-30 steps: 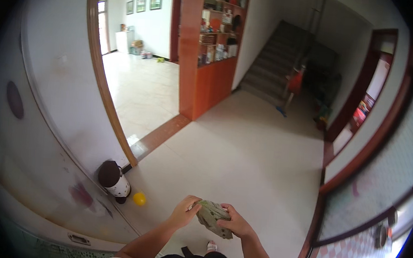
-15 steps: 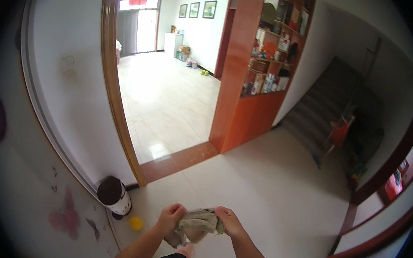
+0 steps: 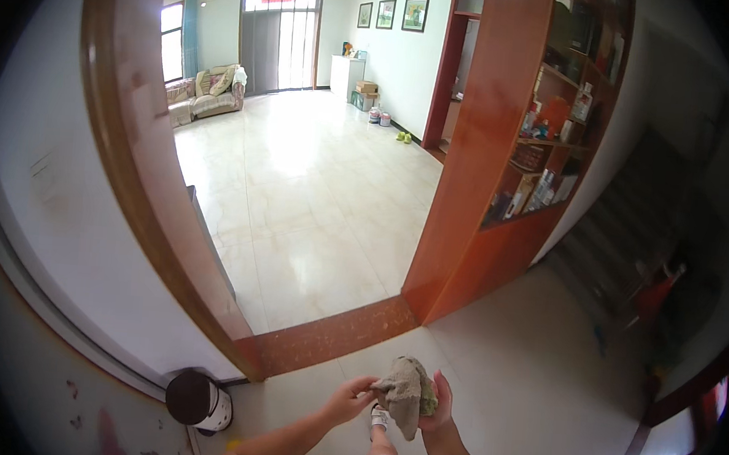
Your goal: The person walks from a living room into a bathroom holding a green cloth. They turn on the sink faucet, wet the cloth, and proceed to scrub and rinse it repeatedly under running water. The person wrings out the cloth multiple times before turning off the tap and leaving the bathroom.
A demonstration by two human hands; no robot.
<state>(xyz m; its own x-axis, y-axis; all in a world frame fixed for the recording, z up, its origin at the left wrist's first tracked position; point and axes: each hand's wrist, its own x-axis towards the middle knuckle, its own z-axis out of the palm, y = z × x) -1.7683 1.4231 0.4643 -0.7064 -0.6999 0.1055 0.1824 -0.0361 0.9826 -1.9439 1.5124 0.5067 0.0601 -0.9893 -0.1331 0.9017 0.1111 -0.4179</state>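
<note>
A greyish-tan cloth [image 3: 403, 392] hangs bunched between my hands, in front of my body at the bottom of the head view. With fingertips pinched, my left hand [image 3: 352, 398] grips its left side. My right hand [image 3: 440, 407] is closed round the right side, where a greener part of the cloth shows against the palm. The cloth's lower end droops to a point between the two hands. Below it, a foot in a light sandal [image 3: 379, 416] is on the floor.
A reddish-brown threshold [image 3: 335, 341] crosses the doorway ahead. A dark-topped bin [image 3: 189, 397] stands by the left wall. To the right are a red wooden shelf cabinet [image 3: 497, 262] and a dim staircase [image 3: 609, 236]. An armchair [image 3: 219, 90] sits in the far room.
My hands have come closer together, and the cloth that was stretched between them is now bunched and drooping. The view has moved toward the doorway, showing more of the far room.
</note>
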